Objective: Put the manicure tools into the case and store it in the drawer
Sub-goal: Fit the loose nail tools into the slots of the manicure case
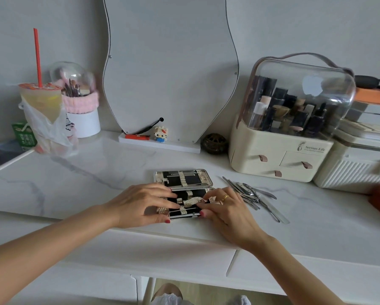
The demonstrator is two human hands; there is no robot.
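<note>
Head view: I see my left hand (140,202) lying flat, fingers straight, on the open case (183,192) on the table (74,179). My right hand (225,209) pinches its woven strap (192,201). Loose manicure tools (254,195) lie just right. The organizer (279,155) reads "Serious Life".

"Serious Life" is printed on the front of the cream cosmetics organizer (281,155), above its drawers. A smaller line beneath it is too small to read. Print on the green carton (23,137) and the drink cup (41,97) is illegible.
</note>
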